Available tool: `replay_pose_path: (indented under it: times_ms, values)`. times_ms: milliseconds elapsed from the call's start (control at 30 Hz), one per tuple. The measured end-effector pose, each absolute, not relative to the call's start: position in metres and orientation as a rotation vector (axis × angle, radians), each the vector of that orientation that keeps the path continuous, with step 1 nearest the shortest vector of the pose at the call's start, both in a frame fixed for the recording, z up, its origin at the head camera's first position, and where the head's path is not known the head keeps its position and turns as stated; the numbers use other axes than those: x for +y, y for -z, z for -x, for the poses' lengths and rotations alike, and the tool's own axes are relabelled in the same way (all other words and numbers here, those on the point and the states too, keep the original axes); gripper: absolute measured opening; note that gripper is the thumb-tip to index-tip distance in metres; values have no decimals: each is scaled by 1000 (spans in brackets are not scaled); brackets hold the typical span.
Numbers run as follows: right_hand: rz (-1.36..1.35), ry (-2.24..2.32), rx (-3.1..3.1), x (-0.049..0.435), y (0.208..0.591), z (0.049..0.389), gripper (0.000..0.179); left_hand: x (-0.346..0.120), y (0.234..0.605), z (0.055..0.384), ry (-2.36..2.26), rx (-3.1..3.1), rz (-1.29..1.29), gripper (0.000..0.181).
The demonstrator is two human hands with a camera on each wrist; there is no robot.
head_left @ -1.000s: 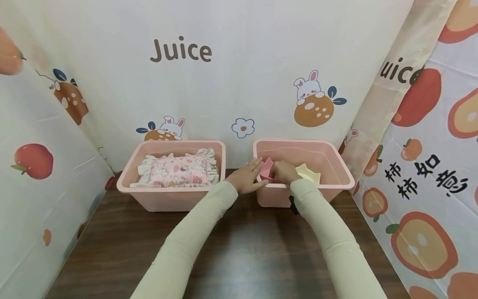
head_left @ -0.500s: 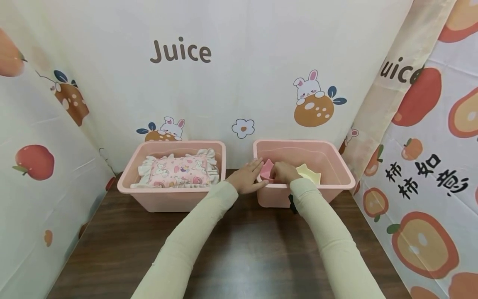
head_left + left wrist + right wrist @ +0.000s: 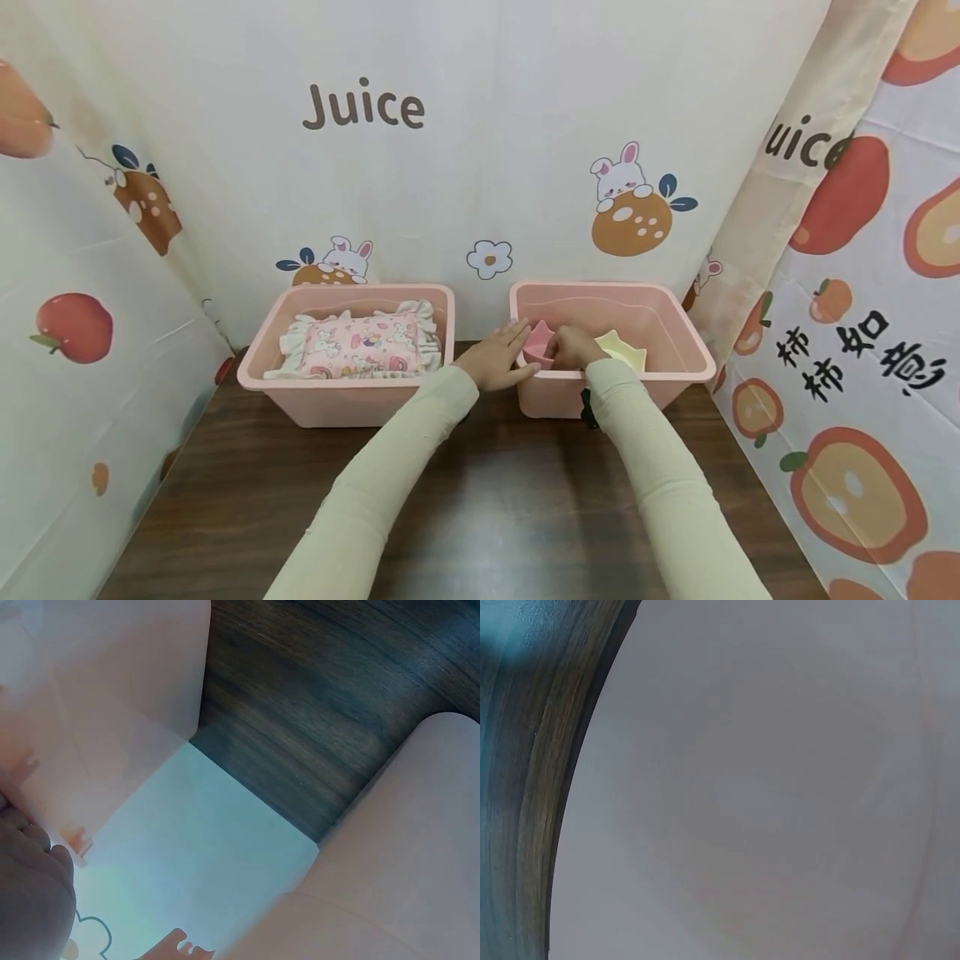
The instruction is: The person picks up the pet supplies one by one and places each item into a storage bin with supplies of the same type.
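Observation:
My left hand (image 3: pixel 493 358) rests at the left rim of the right pink bin (image 3: pixel 675 333), its fingers straight and spread over the edge. In the left wrist view, part of that hand (image 3: pixel 34 881) shows at the lower left. My right hand (image 3: pixel 573 347) reaches down inside the same bin with bent fingers, right against a pink bowl with a pointed rim (image 3: pixel 537 342). Its fingertips are hidden, so I cannot tell whether they pinch anything. A pale yellow bowl with a pointed rim (image 3: pixel 622 347) lies to the right, partly behind the right wrist. No hand shows in the right wrist view.
A second pink bin (image 3: pixel 352 404) stands to the left, holding a pink printed cushion with white ruffles (image 3: pixel 363 342). Both bins stand on a dark wooden table (image 3: pixel 480 500), against a printed cloth backdrop (image 3: pixel 480 167). More printed cloth hangs at both sides.
Both hands and the bins keep their places. The head view has shifted very slightly; nothing is seen taken up or let go.

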State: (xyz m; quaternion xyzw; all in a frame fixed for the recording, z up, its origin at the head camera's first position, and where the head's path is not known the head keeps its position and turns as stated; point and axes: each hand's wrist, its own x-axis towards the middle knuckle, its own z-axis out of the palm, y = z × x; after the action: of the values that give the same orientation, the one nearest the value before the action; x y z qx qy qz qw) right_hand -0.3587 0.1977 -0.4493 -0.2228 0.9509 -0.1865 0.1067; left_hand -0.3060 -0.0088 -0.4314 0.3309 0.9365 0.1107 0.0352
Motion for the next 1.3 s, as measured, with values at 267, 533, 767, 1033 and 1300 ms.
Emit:
replay_pose_path:
  times_ms: [267,533,767,1033,1300]
  values:
    - [502,573,2811,201,449,354,7,-9,431,304,-369,2877,-999,79]
    - [332,776,2738,206,445,349,16,-9,433,305,-364,2880,-1020,79]
    - [272,790,2752,204,442,347,16,-10,433,306,-378,2890,-1040,79]
    - [283,791,2752,206,443,346,18,-8,435,305,-400,2890,-1030,79]
    - [383,672,2769,200,442,344,20,-9,435,305,-402,2905,-1040,78]
